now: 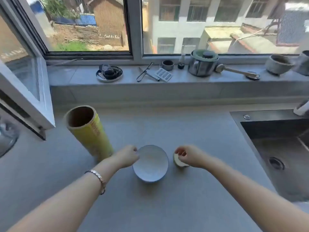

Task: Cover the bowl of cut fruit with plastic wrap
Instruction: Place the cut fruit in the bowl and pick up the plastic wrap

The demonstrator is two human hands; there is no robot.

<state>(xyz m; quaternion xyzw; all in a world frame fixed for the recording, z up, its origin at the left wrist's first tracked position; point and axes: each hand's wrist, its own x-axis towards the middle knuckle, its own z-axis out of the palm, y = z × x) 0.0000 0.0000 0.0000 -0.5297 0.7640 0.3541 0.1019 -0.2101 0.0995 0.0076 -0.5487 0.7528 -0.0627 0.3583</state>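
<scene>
Grey counter under a bright window: the bowl sits centred, apparently empty. Left hand pinches its near-left rim; right hand closes on a cut fruit piece just right of it. Plastic wrap roll stands upright — nearer the left hand.

— What does the grey table carry?
— A white bowl at centre, a cut fruit piece just right of it, an upright yellow plastic wrap roll to the left, a sink set in at right.
</scene>
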